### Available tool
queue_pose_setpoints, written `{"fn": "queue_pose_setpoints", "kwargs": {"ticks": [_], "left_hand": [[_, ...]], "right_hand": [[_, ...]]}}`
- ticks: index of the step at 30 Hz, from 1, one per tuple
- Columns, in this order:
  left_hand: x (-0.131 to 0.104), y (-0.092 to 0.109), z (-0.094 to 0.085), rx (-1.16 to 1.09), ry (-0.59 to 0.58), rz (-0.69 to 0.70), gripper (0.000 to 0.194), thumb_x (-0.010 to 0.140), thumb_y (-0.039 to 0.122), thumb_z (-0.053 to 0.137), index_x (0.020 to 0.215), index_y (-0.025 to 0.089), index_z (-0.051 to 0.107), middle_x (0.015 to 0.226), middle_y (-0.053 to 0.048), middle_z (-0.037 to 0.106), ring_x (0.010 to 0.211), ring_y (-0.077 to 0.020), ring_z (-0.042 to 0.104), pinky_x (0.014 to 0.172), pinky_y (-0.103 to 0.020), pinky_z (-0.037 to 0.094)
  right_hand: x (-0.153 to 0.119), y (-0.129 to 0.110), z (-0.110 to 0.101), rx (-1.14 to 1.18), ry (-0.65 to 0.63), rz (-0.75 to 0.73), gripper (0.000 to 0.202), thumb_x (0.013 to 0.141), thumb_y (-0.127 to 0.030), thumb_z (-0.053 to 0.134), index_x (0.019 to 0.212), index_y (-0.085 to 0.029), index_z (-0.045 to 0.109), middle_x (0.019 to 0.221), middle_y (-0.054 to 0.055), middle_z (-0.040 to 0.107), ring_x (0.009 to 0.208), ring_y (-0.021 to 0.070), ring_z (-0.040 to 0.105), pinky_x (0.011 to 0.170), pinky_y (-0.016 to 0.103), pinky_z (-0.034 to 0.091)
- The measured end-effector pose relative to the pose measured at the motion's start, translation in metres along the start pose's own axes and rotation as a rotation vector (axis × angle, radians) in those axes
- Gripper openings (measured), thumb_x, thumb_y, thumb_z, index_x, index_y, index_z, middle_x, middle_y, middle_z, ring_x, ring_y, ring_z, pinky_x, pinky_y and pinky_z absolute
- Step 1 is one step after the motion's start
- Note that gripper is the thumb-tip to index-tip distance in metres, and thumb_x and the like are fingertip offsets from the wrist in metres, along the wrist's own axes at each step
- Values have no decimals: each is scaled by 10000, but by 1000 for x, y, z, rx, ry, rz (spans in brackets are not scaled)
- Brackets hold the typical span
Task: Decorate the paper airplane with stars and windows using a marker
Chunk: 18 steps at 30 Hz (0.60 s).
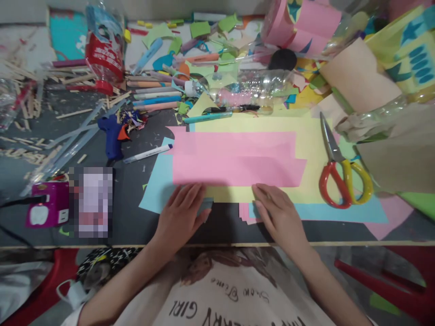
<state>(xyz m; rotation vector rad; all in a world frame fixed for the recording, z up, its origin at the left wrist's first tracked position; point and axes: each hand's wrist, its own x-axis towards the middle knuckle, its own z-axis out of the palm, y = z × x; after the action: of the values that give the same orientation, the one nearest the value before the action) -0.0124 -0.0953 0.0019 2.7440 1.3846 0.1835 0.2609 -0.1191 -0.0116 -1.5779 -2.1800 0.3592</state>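
Two overlapping strips of pink paper [238,171] lie flat over a yellow sheet [316,136] and light blue sheets [154,185]. My left hand [181,217] rests at the lower left edge of the front pink strip, fingers lying flat and holding nothing. Near that strip's lower right part, my right hand [278,215] lies with its fingertips on the paper edge, thumb apart, nothing gripped. Scissors [336,172] with red and yellow handles lie to the right of the sheets. A white marker [147,154] is to their left.
A blue glue gun [113,138], purple box [47,206] and pixelated object [95,201] are at left. Behind are a red-labelled bottle [104,54], a clear bottle [251,86], pens, wooden sticks and paper scraps. The table edge [238,245] runs in front.
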Motion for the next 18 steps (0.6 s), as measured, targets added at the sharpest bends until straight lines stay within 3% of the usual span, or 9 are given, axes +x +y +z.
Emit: {"fn": "queue_pose_setpoints", "kwargs": {"ticks": [4,8,14,18], "left_hand": [[-22,-15,-3,30,-6,-107,512,1072,306,384,1518,74,477,1356,-210,665,1254,-319,654,1103,-470,495],[-36,-23,-3,66,-32,-169,592,1077,360,350,1591,64,365,1388,-235,638,1305,-356,622,1116,-511,472],[-40,-24,-3,68,-45,-197,599,1073,368,355,1601,86,358,1397,-229,639,1319,-362,608,1133,-524,452],[-39,-26,-3,59,-29,-202,555,1069,296,363,1595,120,381,1393,-204,651,1300,-345,622,1127,-518,453]], "right_hand": [[-20,25,-19,-45,35,92,362,1045,-258,477,1348,-238,674,1183,102,767,1089,284,700,1018,504,544],[-27,37,-30,-92,29,125,349,1049,-269,467,1305,-231,701,1157,102,776,1050,286,696,946,479,551],[-28,43,-34,-116,16,171,373,1056,-316,438,1267,-217,730,1176,116,781,1020,314,694,896,498,542],[-30,55,-42,-136,92,244,381,1057,-370,434,1123,-216,776,1066,118,797,951,309,709,862,496,544]]}}
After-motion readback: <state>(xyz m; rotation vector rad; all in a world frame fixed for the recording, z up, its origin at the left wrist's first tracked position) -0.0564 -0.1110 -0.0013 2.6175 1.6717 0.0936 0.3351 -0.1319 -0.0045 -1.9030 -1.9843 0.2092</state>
